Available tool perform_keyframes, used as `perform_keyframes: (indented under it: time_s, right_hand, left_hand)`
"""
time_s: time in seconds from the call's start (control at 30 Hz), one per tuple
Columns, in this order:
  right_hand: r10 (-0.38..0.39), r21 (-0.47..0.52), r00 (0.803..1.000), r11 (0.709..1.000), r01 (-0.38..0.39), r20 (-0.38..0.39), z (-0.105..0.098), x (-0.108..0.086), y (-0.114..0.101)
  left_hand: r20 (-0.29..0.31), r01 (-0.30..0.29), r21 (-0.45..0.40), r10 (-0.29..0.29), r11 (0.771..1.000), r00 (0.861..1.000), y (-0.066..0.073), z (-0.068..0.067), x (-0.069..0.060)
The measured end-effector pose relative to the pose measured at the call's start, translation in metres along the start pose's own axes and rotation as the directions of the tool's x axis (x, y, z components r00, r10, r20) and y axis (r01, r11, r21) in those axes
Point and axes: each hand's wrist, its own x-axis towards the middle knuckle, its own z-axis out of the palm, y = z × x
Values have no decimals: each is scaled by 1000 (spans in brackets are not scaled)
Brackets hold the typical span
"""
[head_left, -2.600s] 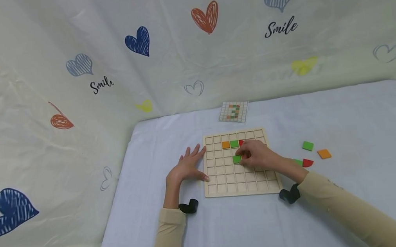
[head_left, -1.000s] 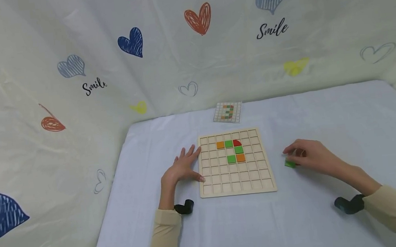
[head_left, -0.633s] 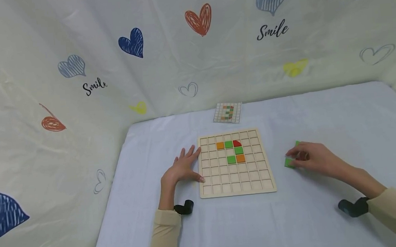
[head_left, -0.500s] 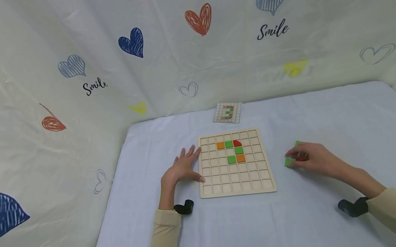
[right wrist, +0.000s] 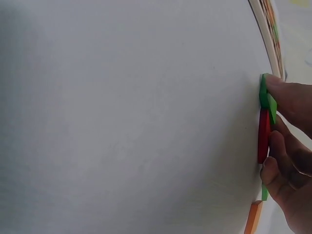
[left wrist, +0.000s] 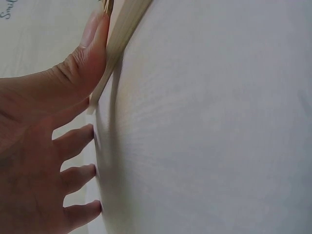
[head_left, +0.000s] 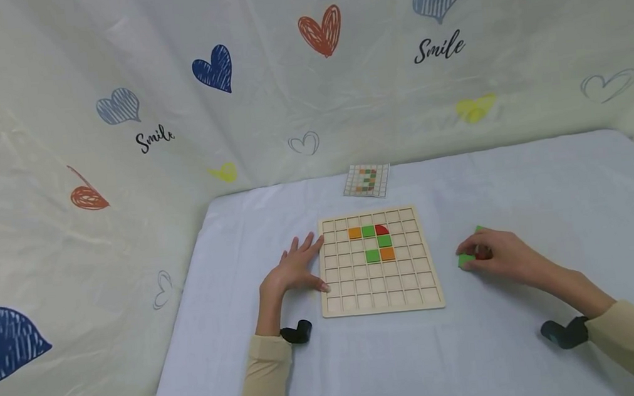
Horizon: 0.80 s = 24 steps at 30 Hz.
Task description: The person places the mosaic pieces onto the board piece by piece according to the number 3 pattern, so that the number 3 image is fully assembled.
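The right hand (head_left: 494, 255) had its thumb and a finger pinched on a green tile (head_left: 466, 260), which lay on the white cloth (head_left: 366, 370) to the right of the wooden board (head_left: 354, 305). I could not tell if the tile was up off the cloth. A red piece (right wrist: 263, 136) sat right against it, under the hand. A second green tile (head_left: 479, 228) peeked out past the knuckles, and an orange tile (right wrist: 252, 218) lay near it.

The main worry was a bump. The spots were so tight that the green tile might drag the red piece along, or the curled fingers might push the other loose ones away. The tile was thin too — a weak pinch could let it slip and drop.

The left hand (head_left: 295, 272) had its fingers spread wide and gripped nothing; its thumb and pointing finger touched the board's left edge. If that hand shoved hard, the board could slide, and the six bright pieces (head_left: 384, 241) in its squares might jump out. The squares all looked alike — so a piece could easily land one square off from the picture card (head_left: 366, 181).
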Motion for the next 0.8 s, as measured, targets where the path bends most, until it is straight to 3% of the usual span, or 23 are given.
perform_keyframes:
  time_s: [0.43,0.8]
  right_hand:
    - [93,128,994,987,-99,54,-3,0,-5]
    - [114,107,993,988,-115,17,-2,-2,-4]
  left_hand:
    - [-3,-2,4,2,1000,1000,0,1,1]
    - [9,16,6,-16,1000,1000,2,0,-1]
